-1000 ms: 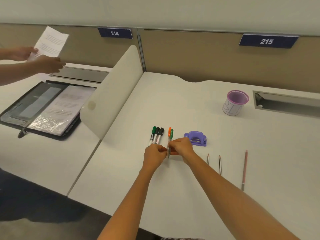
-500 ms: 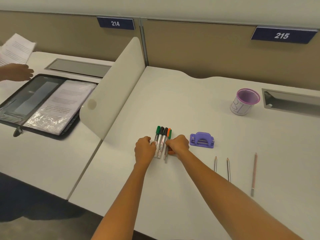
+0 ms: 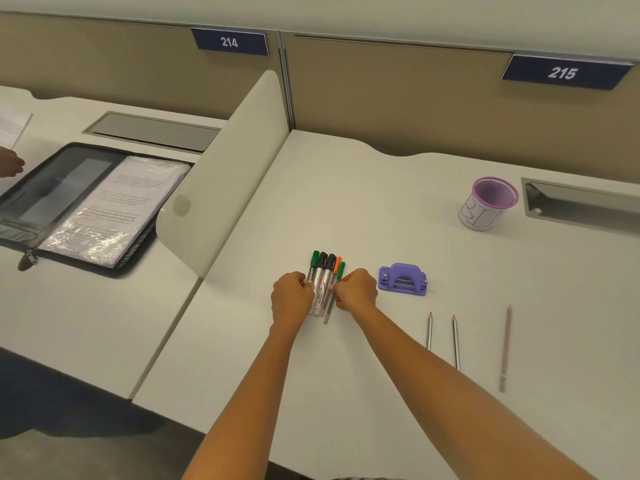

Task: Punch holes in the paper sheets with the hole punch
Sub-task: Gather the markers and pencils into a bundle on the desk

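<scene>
Low in the middle of the frame, both hands are curled tight against a bundle of markers [image 3: 322,278] lying on the table [image 3: 346,202]. The left hand [image 3: 292,297] presses the bundle's left side with its knuckles, and the right hand [image 3: 356,289] pinches its right side. The purple hole punch [image 3: 402,280] sits just right of the right hand, apart from it. Three pencils [image 3: 455,341] lie at lower right, and a purple cup [image 3: 485,206] stands at the right. At the left, an open folder [image 3: 52,188] holds paper sheets [image 3: 114,209].

Small purple hole punch [image 3: 402,281], upright and untouched on white desk [image 3: 346,188].
</scene>
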A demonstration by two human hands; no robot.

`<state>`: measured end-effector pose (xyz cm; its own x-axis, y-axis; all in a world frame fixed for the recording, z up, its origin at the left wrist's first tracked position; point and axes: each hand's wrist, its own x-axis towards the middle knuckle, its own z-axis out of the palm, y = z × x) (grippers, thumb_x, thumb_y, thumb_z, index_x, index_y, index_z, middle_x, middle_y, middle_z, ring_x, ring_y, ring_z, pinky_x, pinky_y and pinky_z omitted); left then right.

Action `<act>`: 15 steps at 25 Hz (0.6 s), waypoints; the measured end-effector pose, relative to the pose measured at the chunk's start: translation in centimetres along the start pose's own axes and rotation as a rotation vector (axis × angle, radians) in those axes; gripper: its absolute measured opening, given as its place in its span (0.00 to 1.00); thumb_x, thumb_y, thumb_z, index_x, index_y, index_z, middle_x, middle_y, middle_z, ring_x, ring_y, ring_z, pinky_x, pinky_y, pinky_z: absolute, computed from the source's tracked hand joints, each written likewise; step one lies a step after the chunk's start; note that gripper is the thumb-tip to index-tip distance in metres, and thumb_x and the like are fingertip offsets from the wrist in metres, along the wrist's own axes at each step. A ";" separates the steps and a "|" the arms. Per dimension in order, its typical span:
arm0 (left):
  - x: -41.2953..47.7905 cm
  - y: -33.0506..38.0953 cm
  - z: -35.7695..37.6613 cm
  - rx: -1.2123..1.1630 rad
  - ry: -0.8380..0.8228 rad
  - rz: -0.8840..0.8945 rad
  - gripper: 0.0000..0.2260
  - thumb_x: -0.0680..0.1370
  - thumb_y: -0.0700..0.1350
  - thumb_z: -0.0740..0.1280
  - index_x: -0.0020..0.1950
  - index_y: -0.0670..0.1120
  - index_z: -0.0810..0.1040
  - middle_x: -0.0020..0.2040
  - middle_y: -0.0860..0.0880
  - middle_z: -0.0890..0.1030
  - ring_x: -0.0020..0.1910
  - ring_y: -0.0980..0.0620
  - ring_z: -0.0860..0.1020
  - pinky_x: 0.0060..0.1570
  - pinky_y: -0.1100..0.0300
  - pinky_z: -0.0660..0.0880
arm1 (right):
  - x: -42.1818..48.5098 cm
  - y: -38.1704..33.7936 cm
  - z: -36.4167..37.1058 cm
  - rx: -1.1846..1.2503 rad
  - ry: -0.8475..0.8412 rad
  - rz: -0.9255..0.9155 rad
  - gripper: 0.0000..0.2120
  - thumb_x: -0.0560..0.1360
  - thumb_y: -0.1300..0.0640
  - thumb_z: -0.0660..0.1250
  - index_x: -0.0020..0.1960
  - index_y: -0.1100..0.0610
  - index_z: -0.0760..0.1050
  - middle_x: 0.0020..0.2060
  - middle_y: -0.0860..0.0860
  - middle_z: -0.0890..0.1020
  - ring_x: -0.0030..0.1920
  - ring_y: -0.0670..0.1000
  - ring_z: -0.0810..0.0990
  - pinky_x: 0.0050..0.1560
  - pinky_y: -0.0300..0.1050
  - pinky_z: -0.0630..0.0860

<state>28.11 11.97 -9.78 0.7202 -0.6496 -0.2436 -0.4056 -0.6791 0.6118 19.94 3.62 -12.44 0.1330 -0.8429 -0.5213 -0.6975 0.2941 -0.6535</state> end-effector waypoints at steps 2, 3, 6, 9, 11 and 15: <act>0.1 -0.1 0.1 0.013 0.003 -0.005 0.13 0.76 0.40 0.63 0.33 0.52 0.67 0.37 0.49 0.74 0.37 0.49 0.72 0.40 0.59 0.68 | -0.1 0.0 -0.1 -0.004 0.004 -0.022 0.06 0.69 0.60 0.71 0.45 0.60 0.79 0.40 0.56 0.83 0.40 0.58 0.84 0.44 0.54 0.83; 0.0 -0.1 0.1 0.009 -0.004 -0.018 0.10 0.76 0.40 0.63 0.35 0.49 0.71 0.37 0.47 0.76 0.37 0.48 0.72 0.39 0.58 0.69 | -0.2 0.1 -0.2 -0.004 0.001 -0.030 0.06 0.70 0.60 0.70 0.46 0.60 0.79 0.40 0.56 0.83 0.41 0.58 0.84 0.45 0.54 0.83; 0.1 -0.1 0.4 -0.007 -0.013 -0.005 0.11 0.76 0.40 0.63 0.34 0.50 0.74 0.37 0.46 0.79 0.39 0.47 0.75 0.39 0.58 0.70 | -0.2 0.5 -0.6 0.022 -0.005 -0.054 0.05 0.71 0.61 0.69 0.45 0.61 0.80 0.41 0.57 0.84 0.42 0.58 0.84 0.47 0.55 0.83; -0.6 0.3 0.2 -0.109 0.116 0.010 0.10 0.78 0.42 0.62 0.55 0.44 0.80 0.51 0.46 0.82 0.49 0.46 0.80 0.48 0.55 0.76 | -0.7 0.9 -1.8 0.059 -0.035 -0.090 0.08 0.71 0.64 0.68 0.49 0.62 0.80 0.44 0.59 0.84 0.44 0.59 0.84 0.49 0.55 0.82; -1.3 0.8 0.3 -0.178 0.219 0.042 0.12 0.79 0.42 0.61 0.60 0.43 0.78 0.54 0.46 0.81 0.50 0.48 0.80 0.50 0.56 0.77 | -0.9 1.2 -3.4 0.077 -0.051 -0.119 0.13 0.71 0.65 0.67 0.55 0.62 0.79 0.46 0.58 0.84 0.44 0.58 0.85 0.49 0.55 0.82; -3.8 3.4 2.2 -0.210 0.165 0.133 0.10 0.78 0.43 0.62 0.56 0.45 0.80 0.51 0.48 0.82 0.46 0.50 0.80 0.46 0.60 0.75 | -1.4 3.2 -8.6 0.127 0.029 -0.165 0.12 0.71 0.68 0.64 0.53 0.64 0.79 0.46 0.57 0.82 0.39 0.57 0.83 0.41 0.52 0.84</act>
<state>22.71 11.35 -8.42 0.7573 -0.6521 -0.0363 -0.3890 -0.4950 0.7769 11.44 1.89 -9.04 0.2169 -0.8964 -0.3864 -0.5732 0.2034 -0.7937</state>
